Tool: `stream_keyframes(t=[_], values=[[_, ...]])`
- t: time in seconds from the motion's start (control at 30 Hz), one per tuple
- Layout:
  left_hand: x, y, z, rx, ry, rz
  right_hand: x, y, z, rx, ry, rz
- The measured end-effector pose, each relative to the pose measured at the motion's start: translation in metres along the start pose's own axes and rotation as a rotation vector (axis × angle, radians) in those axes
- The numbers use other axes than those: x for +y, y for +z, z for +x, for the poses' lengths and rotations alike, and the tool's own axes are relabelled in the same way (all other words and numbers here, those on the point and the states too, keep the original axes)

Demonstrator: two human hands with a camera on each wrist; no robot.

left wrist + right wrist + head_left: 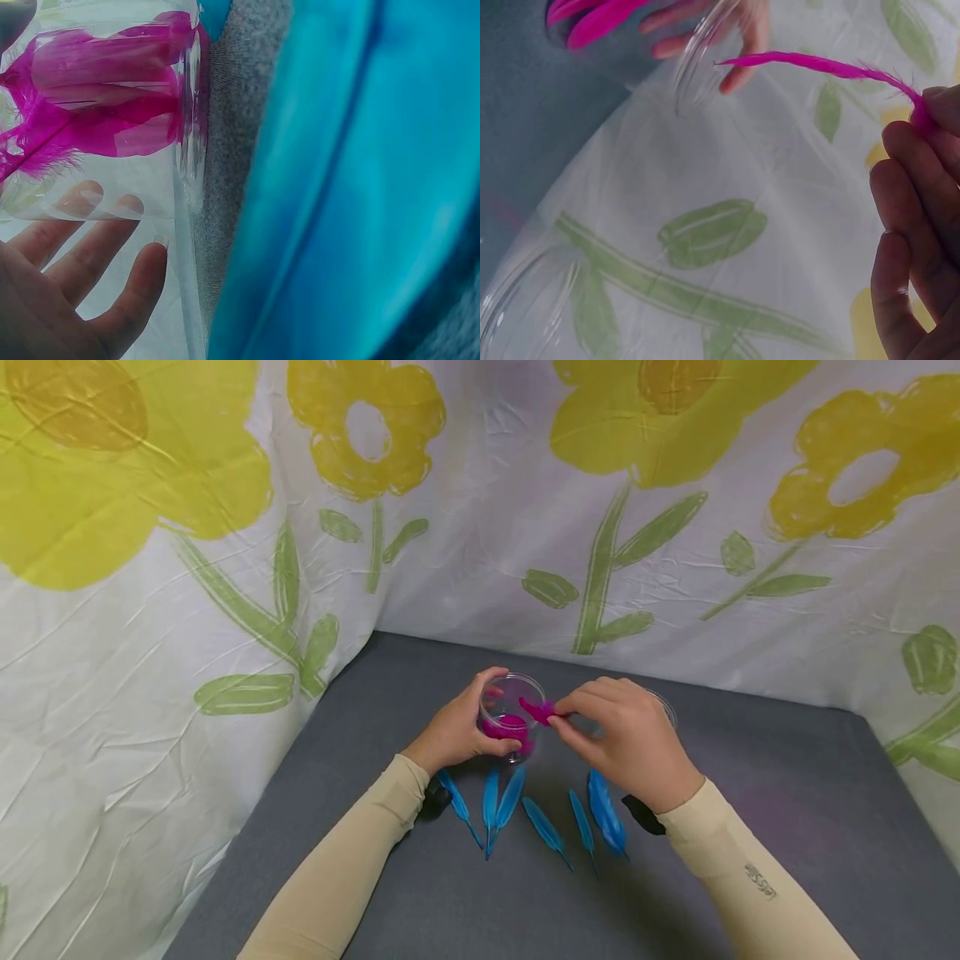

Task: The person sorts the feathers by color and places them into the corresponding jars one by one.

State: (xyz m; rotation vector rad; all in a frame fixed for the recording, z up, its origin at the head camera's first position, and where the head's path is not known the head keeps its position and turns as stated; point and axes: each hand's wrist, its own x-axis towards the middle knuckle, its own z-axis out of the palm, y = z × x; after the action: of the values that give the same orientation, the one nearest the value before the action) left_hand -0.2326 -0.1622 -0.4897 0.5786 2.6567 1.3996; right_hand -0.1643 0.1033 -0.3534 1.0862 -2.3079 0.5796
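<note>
My left hand grips a clear plastic jar round its side, tilted with its mouth toward me. Magenta feathers lie inside the jar, against its wall in the left wrist view. Between thumb and fingertips, my right hand pinches one magenta feather. The free tip of that feather overlaps the jar's mouth in the head view. Several blue feathers lie on the grey table just in front of the jar. One blue feather fills the right side of the left wrist view.
A second clear container stands behind my right hand, mostly hidden by it in the head view. The grey tabletop extends to a white cloth printed with yellow flowers, hanging at the back and sides.
</note>
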Motion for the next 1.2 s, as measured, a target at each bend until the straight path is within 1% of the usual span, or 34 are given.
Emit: stream_keyframes(t=[0.2,0.37,0.47,0.67,0.9,1.2], values=[[0.000,-0.001,0.000,-0.007,0.004,-0.011,-0.002,0.010,0.009,0.004,-0.022,0.014],[0.001,-0.001,-0.001,-0.018,0.007,-0.033,-0.002,0.019,0.014,-0.018,-0.007,0.013],[0.001,-0.001,-0.001,-0.022,0.008,-0.032,-0.002,0.023,0.015,-0.028,0.002,0.011],[0.000,0.000,0.000,-0.016,0.020,-0.028,0.002,0.031,0.017,-0.022,0.002,0.015],[-0.001,0.000,0.000,-0.022,0.023,-0.041,0.003,0.036,0.017,-0.040,0.004,-0.009],[0.002,-0.001,-0.002,-0.016,0.017,-0.011,0.004,0.044,0.019,-0.065,0.018,-0.020]])
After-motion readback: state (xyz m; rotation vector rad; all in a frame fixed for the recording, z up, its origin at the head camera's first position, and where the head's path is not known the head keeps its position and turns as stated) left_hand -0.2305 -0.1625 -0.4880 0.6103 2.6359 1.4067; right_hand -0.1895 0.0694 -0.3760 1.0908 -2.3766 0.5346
